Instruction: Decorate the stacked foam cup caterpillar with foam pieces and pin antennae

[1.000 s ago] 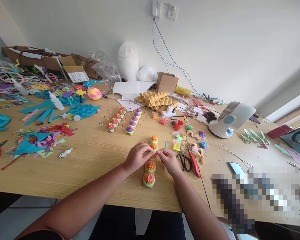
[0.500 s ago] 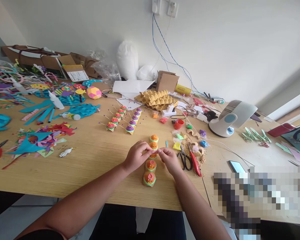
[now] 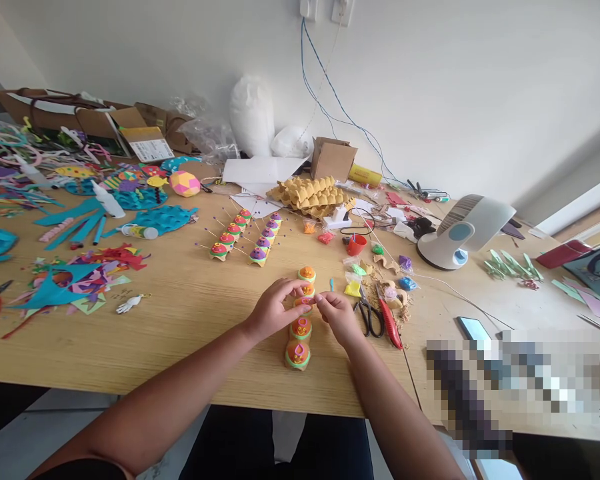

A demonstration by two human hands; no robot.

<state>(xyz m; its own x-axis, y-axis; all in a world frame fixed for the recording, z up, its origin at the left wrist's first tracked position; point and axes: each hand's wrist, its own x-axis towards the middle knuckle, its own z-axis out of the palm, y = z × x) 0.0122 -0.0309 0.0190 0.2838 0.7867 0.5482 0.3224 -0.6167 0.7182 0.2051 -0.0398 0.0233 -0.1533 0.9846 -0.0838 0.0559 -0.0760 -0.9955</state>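
Observation:
An orange egg-carton caterpillar (image 3: 299, 351) stands in front of me, its several bumps edged in light green and bearing pink outlines and yellow marks. Over its middle bumps hovers my left hand (image 3: 279, 308), thumb and forefinger apart, with nothing seen between them. My right hand (image 3: 338, 318) is pinched close beside those fingertips; what it holds is too small to make out. Farther off stand a red egg-carton caterpillar (image 3: 227, 238) and a purple one (image 3: 265, 240), both with thin pin-like sticks. Scissors (image 3: 371, 319) and a red-handled cutter (image 3: 390, 325) lie right of my right hand.
Bags of coloured clay (image 3: 353, 289) and a red cup (image 3: 357, 245) lie beyond the scissors. A white fan (image 3: 460, 233) stands at right, near a phone (image 3: 475, 329). Egg cartons (image 3: 310, 193) are stacked at the back. Paper scraps (image 3: 75, 280) cover the left.
My left thumb and forefinger have parted from their pinch and drawn slightly away from my right fingertips. The caterpillars have stayed in place; the view has shifted a little.

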